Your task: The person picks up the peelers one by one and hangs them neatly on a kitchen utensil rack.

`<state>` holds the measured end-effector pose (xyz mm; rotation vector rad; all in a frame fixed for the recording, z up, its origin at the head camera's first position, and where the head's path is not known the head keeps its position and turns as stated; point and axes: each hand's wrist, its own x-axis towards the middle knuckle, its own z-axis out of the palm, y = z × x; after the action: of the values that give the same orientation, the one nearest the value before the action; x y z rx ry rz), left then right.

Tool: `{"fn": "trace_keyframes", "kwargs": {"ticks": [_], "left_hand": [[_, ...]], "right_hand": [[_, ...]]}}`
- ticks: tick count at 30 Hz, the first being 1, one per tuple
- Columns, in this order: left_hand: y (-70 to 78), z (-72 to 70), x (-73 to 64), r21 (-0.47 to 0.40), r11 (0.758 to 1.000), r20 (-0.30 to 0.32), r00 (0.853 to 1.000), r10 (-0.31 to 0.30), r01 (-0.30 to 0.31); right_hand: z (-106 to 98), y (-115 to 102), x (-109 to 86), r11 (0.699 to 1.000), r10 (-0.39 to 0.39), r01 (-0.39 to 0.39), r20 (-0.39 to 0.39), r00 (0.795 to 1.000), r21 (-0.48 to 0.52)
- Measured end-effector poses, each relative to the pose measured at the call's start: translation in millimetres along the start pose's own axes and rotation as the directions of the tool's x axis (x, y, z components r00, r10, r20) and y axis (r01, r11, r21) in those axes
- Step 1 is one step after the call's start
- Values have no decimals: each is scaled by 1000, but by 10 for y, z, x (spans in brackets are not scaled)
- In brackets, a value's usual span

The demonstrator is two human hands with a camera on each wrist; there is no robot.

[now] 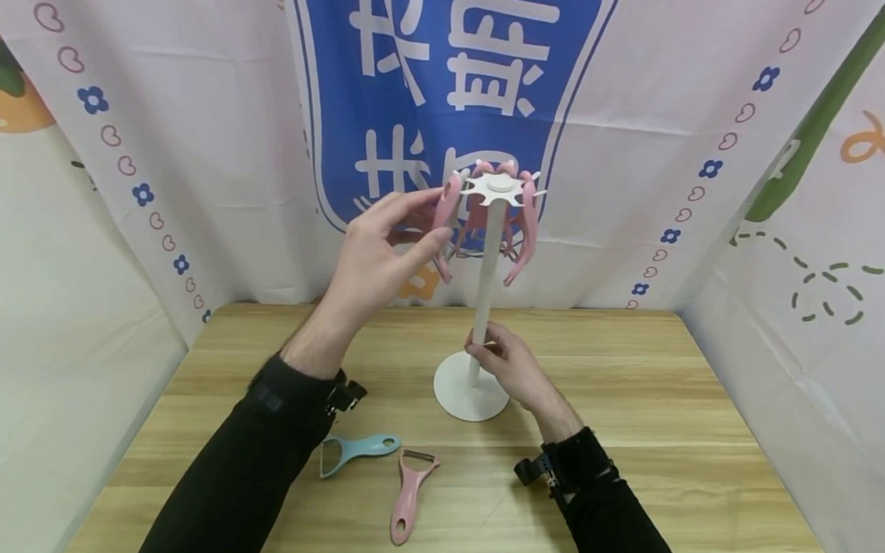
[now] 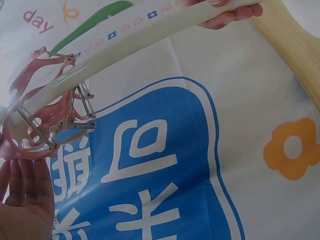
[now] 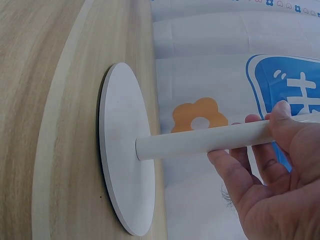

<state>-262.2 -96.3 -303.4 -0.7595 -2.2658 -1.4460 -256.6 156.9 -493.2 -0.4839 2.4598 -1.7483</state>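
A white stand (image 1: 490,266) rises from a round base (image 3: 125,150), with a notched disc (image 1: 499,187) at its top. Several pink peelers (image 1: 533,222) hang around that disc, their metal blades low. My left hand (image 1: 370,259) pinches a pink peeler (image 1: 448,203) on the disc's left side between thumb and fingers. In the left wrist view, its fingertips touch the pink handle (image 2: 25,152). Lower down, my right hand (image 1: 515,369) grips the pole (image 3: 195,140) just above the base, thumb on one side and fingers on the other.
On the wooden table (image 1: 607,401), a light blue peeler (image 1: 369,446) and another pink peeler (image 1: 407,500) lie in front of the base, to its left. A printed cloth (image 1: 616,150) hangs behind the table, with white side walls at left and right.
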Motion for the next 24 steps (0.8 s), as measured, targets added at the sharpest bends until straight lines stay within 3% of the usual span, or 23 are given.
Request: {"fn": "trace_keyframes", "kwargs": {"ticks": [24], "left_hand": [[-36, 67, 16, 3, 1000, 23, 1000, 8, -8]], "right_hand": [[-9, 0, -4, 1000, -8, 8, 5, 1000, 1]]}}
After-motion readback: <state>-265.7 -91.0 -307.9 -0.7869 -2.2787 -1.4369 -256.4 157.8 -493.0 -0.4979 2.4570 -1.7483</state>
